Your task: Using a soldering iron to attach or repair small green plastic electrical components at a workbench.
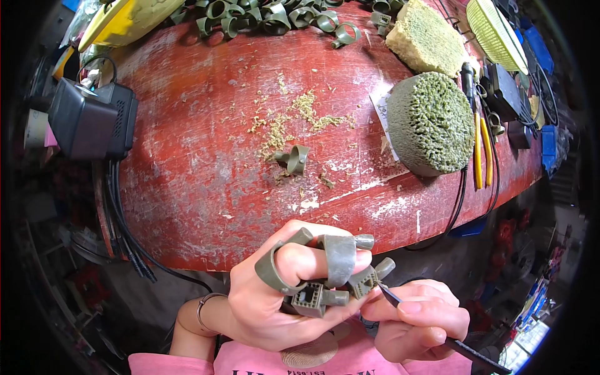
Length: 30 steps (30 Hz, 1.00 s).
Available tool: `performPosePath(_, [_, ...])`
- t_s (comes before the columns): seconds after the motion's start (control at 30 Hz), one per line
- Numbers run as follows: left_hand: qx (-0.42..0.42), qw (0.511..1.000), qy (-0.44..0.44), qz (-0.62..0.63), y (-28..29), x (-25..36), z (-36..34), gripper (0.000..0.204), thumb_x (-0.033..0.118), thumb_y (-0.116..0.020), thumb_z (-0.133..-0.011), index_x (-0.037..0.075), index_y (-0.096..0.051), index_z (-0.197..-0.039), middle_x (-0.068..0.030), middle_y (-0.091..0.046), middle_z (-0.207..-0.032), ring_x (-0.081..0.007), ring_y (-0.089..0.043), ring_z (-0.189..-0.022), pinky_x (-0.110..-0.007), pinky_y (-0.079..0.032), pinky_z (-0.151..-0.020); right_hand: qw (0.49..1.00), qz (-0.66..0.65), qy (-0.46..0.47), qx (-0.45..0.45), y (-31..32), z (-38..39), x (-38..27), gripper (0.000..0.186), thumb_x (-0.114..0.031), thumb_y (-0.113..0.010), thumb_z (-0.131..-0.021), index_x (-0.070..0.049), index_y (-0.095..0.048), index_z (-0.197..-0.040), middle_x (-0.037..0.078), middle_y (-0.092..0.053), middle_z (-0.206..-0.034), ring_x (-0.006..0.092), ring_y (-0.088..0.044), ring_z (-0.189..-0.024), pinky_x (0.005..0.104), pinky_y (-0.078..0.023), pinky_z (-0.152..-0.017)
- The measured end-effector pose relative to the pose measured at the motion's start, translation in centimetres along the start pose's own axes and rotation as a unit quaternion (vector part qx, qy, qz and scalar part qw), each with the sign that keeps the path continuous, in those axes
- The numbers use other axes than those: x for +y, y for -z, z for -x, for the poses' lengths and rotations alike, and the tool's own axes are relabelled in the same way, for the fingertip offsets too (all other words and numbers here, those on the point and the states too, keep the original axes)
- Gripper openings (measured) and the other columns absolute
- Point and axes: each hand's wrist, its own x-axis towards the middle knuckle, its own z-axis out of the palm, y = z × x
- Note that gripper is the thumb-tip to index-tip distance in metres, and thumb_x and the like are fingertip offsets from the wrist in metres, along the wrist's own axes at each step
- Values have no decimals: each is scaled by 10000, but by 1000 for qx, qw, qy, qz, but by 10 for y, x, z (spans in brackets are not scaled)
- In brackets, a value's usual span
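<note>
My left hand (269,306) is closed around several olive-green rings with square, pitted heads and short round stubs. Two ring bands, one of them this wide band (339,259), loop over its fingers. A square ring head (364,282) sticks out at the fingertips. In my right hand (425,319) is a slim dark pointed tool (390,296), pinched between thumb and fingers, its tip at that head. The tool's dark shaft or cord runs to the lower right. A single loose green ring (294,160) lies on the table beyond my hands.
The worn red table (187,187) carries pale shavings (287,125). Many green rings (275,19) lie along its far side. To the right are a round green porous block (437,125), a yellow sponge-like block (428,37) and yellow-handled pliers (481,150). A black box (94,119) with cables stands left.
</note>
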Motion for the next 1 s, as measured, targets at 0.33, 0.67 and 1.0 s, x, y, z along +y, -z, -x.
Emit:
performPosePath(0.33, [-37,999,-18,23,0,1,-4,375,-15,-742,-640,-32,-575,-975,-188,-569,-937,-216,-603,-797,-263,-486,-638,1000,2,10,14,2,-2,-1,159,-149,-375,-922,9,-380,-910,99,-561,-537,163,-545,-428,238,-430,-369])
performPosePath(0.67, [-56,998,-26,11,-2,0,-8,440,5,-799,-545,44,-570,-918,-149,-611,-848,-215,-606,-746,-291,-493,-631,1000,12,25,2,4,-7,-1,226,-184,-334,-936,21,-378,-852,73,-554,-530,130,-517,-385,214,-398,-357])
performPosePath(1.0, [-14,999,-17,34,-7,-2,-2,432,-17,-776,-579,9,-557,-951,-173,-591,-891,-216,-605,-769,-275,-493,-630,911,-97,-263,-304,13,-12,-7,169,-101,-324,-885,42,-407,-850,127,-570,-738,90,-551,-646,165,-401,-539])
